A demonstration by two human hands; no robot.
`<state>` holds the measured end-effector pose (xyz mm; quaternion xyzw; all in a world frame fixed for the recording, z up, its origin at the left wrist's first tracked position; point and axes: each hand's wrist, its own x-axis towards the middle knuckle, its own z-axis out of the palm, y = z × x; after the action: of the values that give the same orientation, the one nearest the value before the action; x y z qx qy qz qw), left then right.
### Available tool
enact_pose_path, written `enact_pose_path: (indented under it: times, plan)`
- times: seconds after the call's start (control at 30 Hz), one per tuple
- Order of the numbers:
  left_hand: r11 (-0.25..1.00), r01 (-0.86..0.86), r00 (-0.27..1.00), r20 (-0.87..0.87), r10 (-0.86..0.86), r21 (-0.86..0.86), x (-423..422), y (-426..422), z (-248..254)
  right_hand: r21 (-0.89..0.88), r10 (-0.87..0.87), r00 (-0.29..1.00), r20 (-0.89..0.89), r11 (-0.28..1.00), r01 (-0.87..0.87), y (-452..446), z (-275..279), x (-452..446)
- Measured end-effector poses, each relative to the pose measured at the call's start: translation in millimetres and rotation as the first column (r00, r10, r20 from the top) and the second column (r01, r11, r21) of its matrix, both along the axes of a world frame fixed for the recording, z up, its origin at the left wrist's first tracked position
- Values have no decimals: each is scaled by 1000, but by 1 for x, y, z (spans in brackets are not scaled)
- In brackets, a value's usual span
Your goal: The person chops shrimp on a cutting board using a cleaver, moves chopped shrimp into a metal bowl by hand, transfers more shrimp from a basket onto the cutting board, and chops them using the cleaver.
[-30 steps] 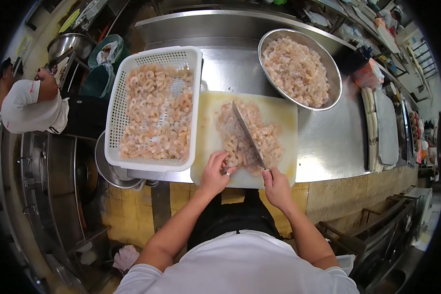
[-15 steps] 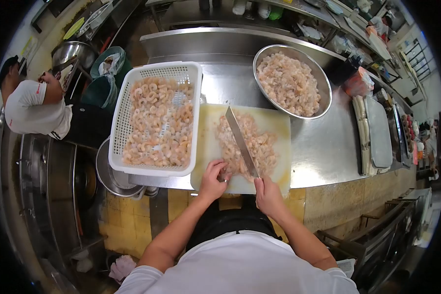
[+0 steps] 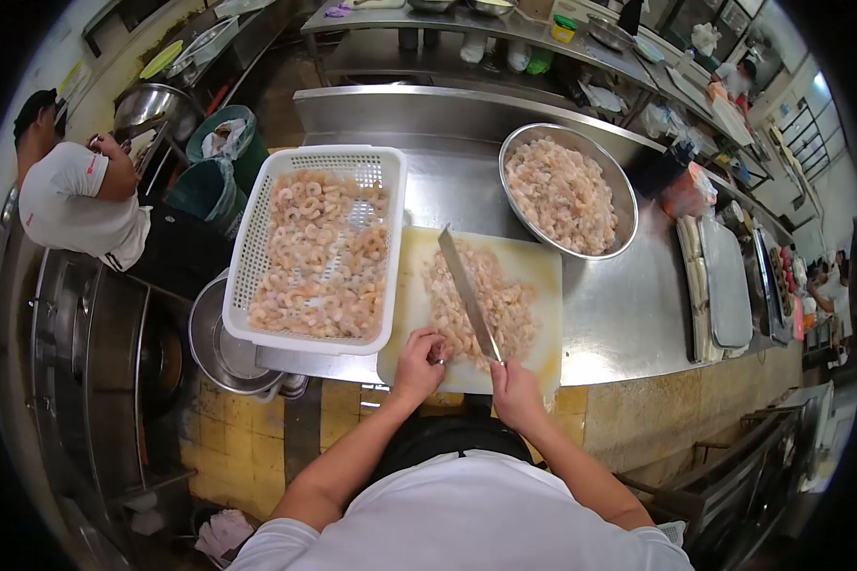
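Observation:
My right hand point(image 3: 516, 392) is wrapped round the handle of a long knife, its wide blade point(image 3: 468, 290) slanting away to the upper left over a spread of chopped shrimp point(image 3: 509, 306). The shrimp lie on a pale, yellow-stained cutting board point(image 3: 548, 276). At the board's near left edge, my left hand point(image 3: 417, 366) is closed with curled fingers beside the shrimp; what they hold, if anything, is hidden. A white perforated basket point(image 3: 397, 238) of whole peeled shrimp point(image 3: 319, 257) stands left of the board. Behind it at the right, a steel bowl point(image 3: 630, 214) is full of shrimp pieces.
All this stands on a steel table point(image 3: 619, 324). To the right are a tray point(image 3: 727, 285) and folded cloths point(image 3: 692, 276). A metal pot point(image 3: 205, 324) sits below the basket's left side. A co-worker point(image 3: 81, 190) stands at the far left near green bins point(image 3: 243, 152).
The view has tilted, so the table sits lower in the picture. My left fingers have curled in more, while my right hand keeps the knife at about the same slant over the shrimp.

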<state>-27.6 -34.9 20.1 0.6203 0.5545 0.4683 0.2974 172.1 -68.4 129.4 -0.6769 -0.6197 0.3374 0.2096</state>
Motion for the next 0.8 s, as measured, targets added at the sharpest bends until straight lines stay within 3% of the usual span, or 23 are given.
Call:
enact_pose_path:
  times: [0.13, 0.27, 0.33, 0.43, 0.47, 0.63, 0.8]
  plan:
    - [995, -33, 999, 3, 33, -96, 3, 5, -1, -24, -3, 1000, 15, 1000, 3, 9, -13, 3]
    - [969, -78, 995, -75, 63, -235, 8, 13, 37, -55, -17, 999, -46, 998, 15, 6, 17, 8]
    - [946, -51, 996, -82, 26, -320, 8, 21, 30, -24, -32, 998, -56, 999, 30, -2, 19, 8]
    - [936, -38, 978, -207, -38, -351, 7, 29, 20, 43, 25, 994, 106, 999, -30, 4, -33, 15]
    - [938, -42, 962, -269, -55, -343, 6, 33, 17, 25, 18, 998, 64, 999, -19, 9, -33, 20]
    - [939, 60, 976, -178, -126, -337, 12, 32, 26, -38, -53, 994, -96, 998, 50, 11, 29, 28]
    - [962, 103, 992, 93, -82, -254, 23, 26, 35, 28, 23, 1000, 15, 999, -23, 12, -27, 43]
